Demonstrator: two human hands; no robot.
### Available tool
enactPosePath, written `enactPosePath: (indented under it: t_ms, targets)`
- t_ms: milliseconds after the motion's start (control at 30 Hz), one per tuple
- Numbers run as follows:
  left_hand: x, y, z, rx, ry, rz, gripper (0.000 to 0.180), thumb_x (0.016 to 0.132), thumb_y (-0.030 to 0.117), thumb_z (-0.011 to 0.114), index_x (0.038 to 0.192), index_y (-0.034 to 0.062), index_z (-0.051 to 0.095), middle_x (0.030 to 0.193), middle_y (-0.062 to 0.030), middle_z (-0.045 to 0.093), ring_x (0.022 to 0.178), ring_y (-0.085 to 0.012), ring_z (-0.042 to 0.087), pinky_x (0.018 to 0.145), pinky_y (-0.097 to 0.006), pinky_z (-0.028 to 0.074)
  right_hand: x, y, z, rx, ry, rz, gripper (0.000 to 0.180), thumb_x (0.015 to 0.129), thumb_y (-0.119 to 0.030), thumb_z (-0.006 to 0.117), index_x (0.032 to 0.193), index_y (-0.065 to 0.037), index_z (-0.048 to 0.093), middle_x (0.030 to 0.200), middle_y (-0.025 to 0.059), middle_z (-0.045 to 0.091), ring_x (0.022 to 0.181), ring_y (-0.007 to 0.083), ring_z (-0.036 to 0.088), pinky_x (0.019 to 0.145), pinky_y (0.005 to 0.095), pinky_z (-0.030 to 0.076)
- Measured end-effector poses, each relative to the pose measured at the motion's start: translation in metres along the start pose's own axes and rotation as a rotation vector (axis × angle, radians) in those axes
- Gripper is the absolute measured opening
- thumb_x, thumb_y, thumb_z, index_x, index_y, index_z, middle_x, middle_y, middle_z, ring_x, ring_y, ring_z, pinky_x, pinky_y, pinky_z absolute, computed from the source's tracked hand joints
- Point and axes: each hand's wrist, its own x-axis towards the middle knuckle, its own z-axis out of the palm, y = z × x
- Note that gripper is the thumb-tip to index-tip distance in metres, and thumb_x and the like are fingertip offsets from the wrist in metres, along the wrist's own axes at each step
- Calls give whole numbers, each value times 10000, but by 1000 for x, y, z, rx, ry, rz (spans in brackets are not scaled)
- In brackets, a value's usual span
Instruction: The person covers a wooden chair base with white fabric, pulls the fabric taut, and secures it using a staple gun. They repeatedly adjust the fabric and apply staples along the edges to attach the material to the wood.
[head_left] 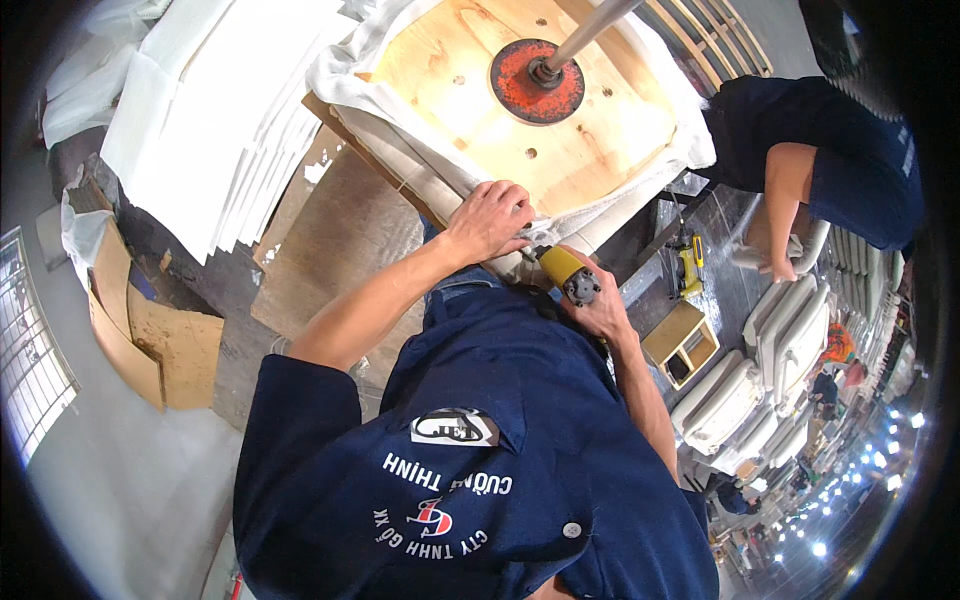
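In front of me is a plywood panel wrapped at its edges in white fabric, over a pale cushion. A worn red round plate on a metal rod presses on the panel's middle. My left hand is closed at the near edge, its fingers bent over the fabric and pinching it. My right hand grips a yellow staple gun with a dark end cap. Its nose points at the fabric edge beside my left fingertips; the exact contact is hidden.
White sheets are stacked at the left, cardboard below them. On the dark table at right lie another yellow staple gun and a small wooden box. A co-worker leans in beyond, near piles of pale cushions.
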Motion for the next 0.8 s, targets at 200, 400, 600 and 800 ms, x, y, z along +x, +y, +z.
enactPosePath:
  t_ms: [200,400,600,800]
  targets:
    - [-3,-4,6,-27,7,1,461,745,359,839,1065,122,607,1198,-61,536,1222,-294,473,1028,-458,421,8,2,5,-12,-54,-36,682,734,-12,712,1394,-65,546,1088,242,722,1043,327,719,906,373,547]
    - [-3,-4,8,-16,10,-7,468,740,362,841,1072,129,609,1198,-52,536,1217,-290,475,1024,-452,424,14,-9,9,-94,-40,-1,654,762,-57,730,1389,-84,550,1063,269,711,1023,418,700,864,424,562]
    - [-1,-4,5,-30,-16,-27,465,736,367,842,1075,144,614,1190,-43,539,1215,-281,477,1012,-444,426,16,-26,11,-140,-44,81,621,792,-99,723,1388,-85,550,1065,289,695,1044,445,675,853,457,557]
    - [2,-3,5,-55,-9,-23,442,720,364,851,1042,153,633,1160,-48,542,1196,-284,490,1000,-451,424,11,-13,13,-86,-13,-7,692,740,-78,716,1408,-85,535,1063,289,696,1041,444,677,862,462,555]
